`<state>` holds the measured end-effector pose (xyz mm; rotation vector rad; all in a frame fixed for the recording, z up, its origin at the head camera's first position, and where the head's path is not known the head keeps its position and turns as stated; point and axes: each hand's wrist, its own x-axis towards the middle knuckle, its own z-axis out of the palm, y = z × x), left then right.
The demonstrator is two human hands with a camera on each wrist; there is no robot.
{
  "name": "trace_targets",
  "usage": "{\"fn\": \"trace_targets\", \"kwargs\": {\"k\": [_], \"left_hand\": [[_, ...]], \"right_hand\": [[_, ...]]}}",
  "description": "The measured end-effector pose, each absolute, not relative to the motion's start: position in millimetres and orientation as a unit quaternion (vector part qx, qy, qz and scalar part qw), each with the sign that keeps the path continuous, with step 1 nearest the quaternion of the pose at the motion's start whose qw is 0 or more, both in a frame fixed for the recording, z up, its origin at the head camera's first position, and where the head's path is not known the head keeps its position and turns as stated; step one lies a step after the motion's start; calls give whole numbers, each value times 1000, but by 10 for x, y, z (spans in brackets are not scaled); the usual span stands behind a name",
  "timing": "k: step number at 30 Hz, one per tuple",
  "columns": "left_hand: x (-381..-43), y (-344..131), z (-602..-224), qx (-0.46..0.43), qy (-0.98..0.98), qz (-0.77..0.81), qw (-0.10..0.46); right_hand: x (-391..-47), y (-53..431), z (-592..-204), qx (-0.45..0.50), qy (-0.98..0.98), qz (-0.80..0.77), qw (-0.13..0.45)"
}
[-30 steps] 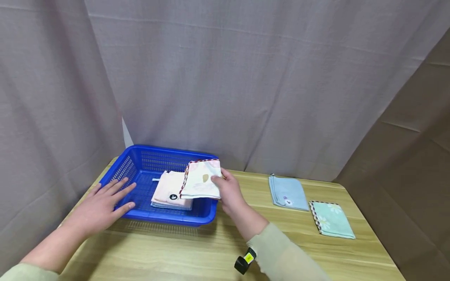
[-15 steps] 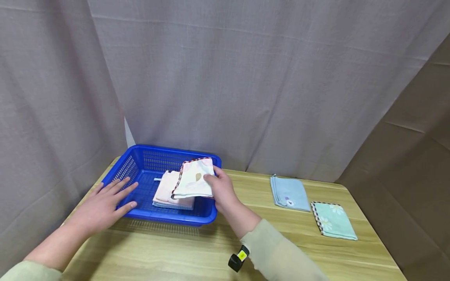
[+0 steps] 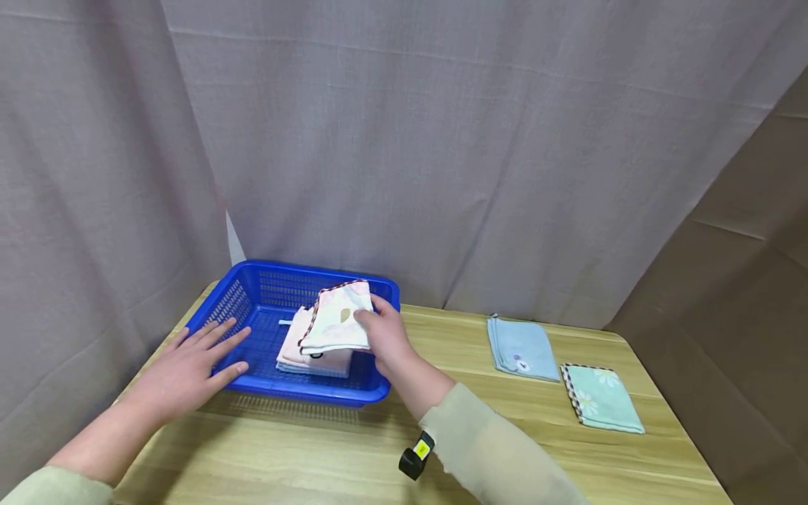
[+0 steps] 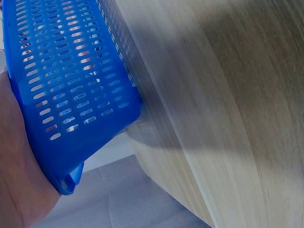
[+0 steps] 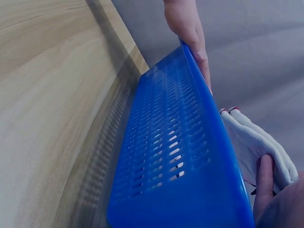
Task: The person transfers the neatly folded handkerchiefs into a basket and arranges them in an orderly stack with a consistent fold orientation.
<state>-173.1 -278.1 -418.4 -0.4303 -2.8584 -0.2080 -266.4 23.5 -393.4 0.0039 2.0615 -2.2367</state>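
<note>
Wood-grained desk (image 3: 252, 449) spreads beneath our arms, with a black device (image 3: 413, 457) bearing a yellow label hanging at the right sleeve (image 3: 492, 442), nearest to us. Next comes the blue basket (image 3: 297, 393), its slotted wall standing between the right wrist camera and most of the contents. Inside lies a folded pink cloth (image 3: 292, 351) on top of pale blue layers, partly covered from our view by the white cloth (image 3: 331, 333) above it. Off to the right, well apart from the basket, a green cloth (image 3: 606, 400) with daisies and checked edging lies flat, and just beyond it a light blue cloth (image 3: 524, 347). Grey curtain (image 3: 404, 140) closes the back; a brown panel (image 3: 738, 280) closes the right side. Our left hand (image 3: 183, 379) lies at the basket's left rim, fingers straight and spread. Our right hand (image 3: 388, 333) reaches over the right end, pinching the white cloth with thumb on top; we cannot tell whether that cloth touches the stack. Compared with a second ago, the white cloth has moved left, from beside the pink cloth's black emblem to partly over it, while our left hand keeps its place at the rim.
</note>
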Motion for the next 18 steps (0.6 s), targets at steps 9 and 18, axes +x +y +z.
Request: {"fn": "trace_targets", "kwargs": {"k": [9, 18], "left_hand": [[-1748, -2769, -4194, -143, -980, -72, 117], [-1748, -2766, -4174, -149, -979, -74, 115]], "right_hand": [[-2725, 102, -3963, 7, 693, -719, 52], [-2762, -26, -4021, 15, 705, -707, 50]]}}
